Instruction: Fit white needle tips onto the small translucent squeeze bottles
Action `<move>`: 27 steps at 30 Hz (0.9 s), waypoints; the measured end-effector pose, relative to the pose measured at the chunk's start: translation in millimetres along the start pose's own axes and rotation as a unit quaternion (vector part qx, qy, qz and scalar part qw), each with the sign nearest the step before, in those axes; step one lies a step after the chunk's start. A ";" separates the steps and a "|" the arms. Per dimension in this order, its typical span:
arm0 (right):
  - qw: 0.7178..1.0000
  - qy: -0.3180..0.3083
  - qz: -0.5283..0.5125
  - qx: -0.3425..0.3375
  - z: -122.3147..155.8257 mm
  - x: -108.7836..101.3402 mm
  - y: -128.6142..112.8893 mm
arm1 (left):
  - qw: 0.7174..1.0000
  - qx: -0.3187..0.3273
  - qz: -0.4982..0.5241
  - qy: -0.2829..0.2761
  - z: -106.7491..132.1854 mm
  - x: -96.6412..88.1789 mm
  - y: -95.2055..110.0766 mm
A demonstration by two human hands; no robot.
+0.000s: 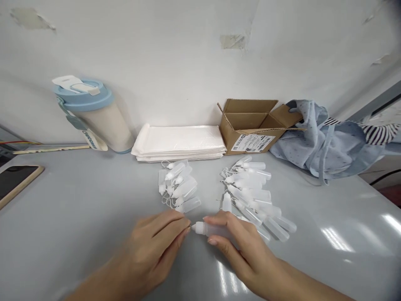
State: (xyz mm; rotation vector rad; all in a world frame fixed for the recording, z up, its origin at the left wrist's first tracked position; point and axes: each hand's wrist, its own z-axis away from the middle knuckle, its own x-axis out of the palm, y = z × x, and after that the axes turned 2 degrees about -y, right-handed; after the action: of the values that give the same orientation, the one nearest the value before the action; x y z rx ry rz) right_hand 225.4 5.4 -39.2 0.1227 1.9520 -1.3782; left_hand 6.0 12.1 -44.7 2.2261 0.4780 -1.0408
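A small translucent dropper bottle [200, 228] lies sideways in my right hand [242, 244], its white pointed nozzle facing left. Thumb and fingers of that hand are closed around its body. Just off the nozzle tip, my left hand [156, 244] pinches with its fingertips together; whatever they hold is too small or hidden to make out. Beyond my hands lie two groups of similar bottles with thin white strings: a smaller left pile [184, 187] and a larger right pile [255, 194], partly covered by my right hand.
A stack of white flat packets [180, 142] rests against the wall beside an open cardboard box [250, 129]. Light blue patterned cloth [313, 142] is bunched at the right. On the left stand a blue-lidded tumbler [100, 121] and a phone [19, 179] lying flat.
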 end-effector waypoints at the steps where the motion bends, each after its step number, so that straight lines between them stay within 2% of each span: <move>1: 1.000 -0.003 0.003 -0.007 0.0 0.7 0.9 | 1.000 -0.001 0.005 -0.005 -0.6 -0.2 -0.3; 8: 0.996 -0.020 0.085 -0.028 -7.2 -3.7 7.2 | 0.994 -0.082 0.068 -0.020 -6.8 3.9 -5.6; 11: 0.990 0.014 0.130 -0.056 -9.7 -8.6 7.9 | 0.992 -0.117 0.053 -0.018 -7.5 -0.8 -7.2; 13: 0.983 0.052 0.168 -0.053 -10.3 -10.6 10.0 | 0.985 -0.173 0.023 0.013 -8.0 -5.4 -7.9; 16: 0.965 0.092 0.244 0.028 -11.3 -10.4 16.8 | 0.948 -0.312 -0.029 0.055 -10.4 -9.8 -10.9; 18: 0.947 0.072 0.299 0.089 -12.9 -9.0 21.3 | 0.918 -0.391 -0.052 0.051 -12.9 -10.7 -14.3; 20: 0.929 0.029 0.347 0.124 -15.2 -8.1 23.3 | 0.899 -0.432 -0.063 0.044 -15.2 -10.8 -17.4; 23: 0.917 -0.022 0.373 0.142 -18.3 -8.7 20.8 | 0.897 -0.437 -0.056 0.045 -16.9 -11.0 -18.4; 27: 0.930 -0.055 0.338 0.137 -18.6 -11.2 15.0 | 0.928 -0.368 -0.035 0.048 -13.7 -8.9 -13.7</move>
State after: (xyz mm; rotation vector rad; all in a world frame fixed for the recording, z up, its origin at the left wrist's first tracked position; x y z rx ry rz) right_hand 231.2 31.1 -41.1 0.7589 1.4077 -1.1372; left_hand 0.5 30.9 -36.4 1.5923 0.8385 -0.6313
